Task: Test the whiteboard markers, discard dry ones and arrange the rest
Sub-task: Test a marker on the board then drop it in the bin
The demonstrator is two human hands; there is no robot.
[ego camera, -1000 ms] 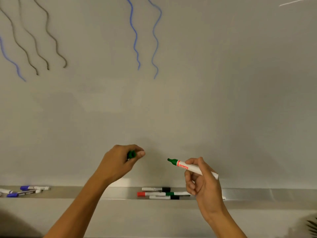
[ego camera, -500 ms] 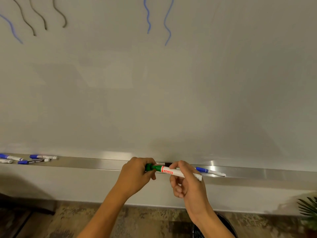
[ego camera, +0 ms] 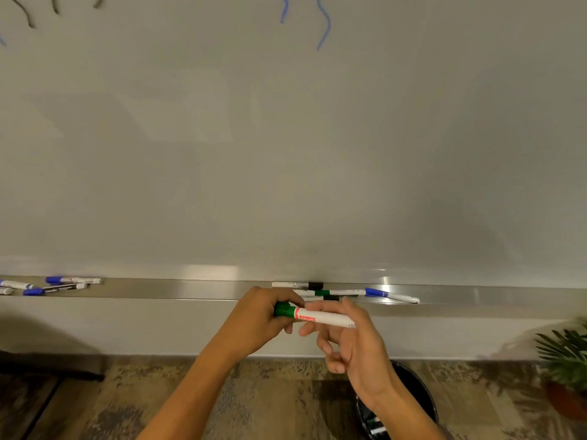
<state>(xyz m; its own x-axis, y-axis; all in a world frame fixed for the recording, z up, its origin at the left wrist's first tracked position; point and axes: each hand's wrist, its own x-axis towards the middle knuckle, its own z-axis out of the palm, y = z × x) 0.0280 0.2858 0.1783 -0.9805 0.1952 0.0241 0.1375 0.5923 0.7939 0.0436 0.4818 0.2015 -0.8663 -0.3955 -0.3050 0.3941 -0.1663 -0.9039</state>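
I hold a white marker with a green cap (ego camera: 313,315) level in front of the metal ledge (ego camera: 190,289) under the whiteboard (ego camera: 286,154). My left hand (ego camera: 263,322) grips the green cap end, which sits on the marker. My right hand (ego camera: 349,341) pinches the white barrel between thumb and fingers. Behind my hands, several markers lie on the ledge: a black-capped one (ego camera: 297,285), a green one (ego camera: 330,293) and a blue one (ego camera: 390,295). More blue-capped markers (ego camera: 63,283) lie at the ledge's left end.
A black bin (ego camera: 409,395) stands on the floor below my right wrist, with items inside. A potted plant (ego camera: 565,360) stands at the right edge. Black and blue wavy test lines (ego camera: 322,27) mark the board's top.
My hands came down from the board and together; the green cap in my left hand went back onto the marker's tip. My view tilted down, bringing the floor and bin into sight.
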